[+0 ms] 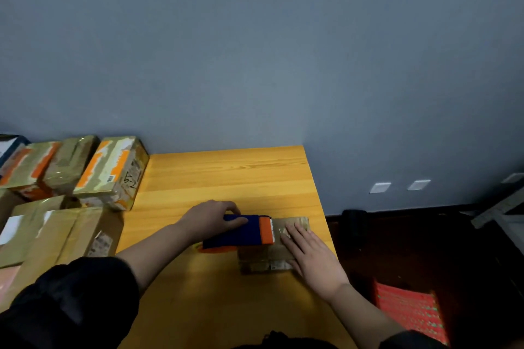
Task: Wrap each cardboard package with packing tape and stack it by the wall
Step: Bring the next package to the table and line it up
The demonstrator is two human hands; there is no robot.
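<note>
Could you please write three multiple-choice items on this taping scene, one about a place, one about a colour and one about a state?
1. Where does the small cardboard package lie?
A. near the wooden table's right edge
B. on the floor
C. atop the left stack

2. What colours is the tape dispenser?
A. green and white
B. blue and orange
C. black only

3. What is the right hand doing?
A. lifting the package
B. hanging off the table
C. pressing flat on the package

Answers: 1 A, it sits by the right edge; 2 B, blue body, orange end; 3 C, palm down on top, while the left hand grips the dispenser.
</note>
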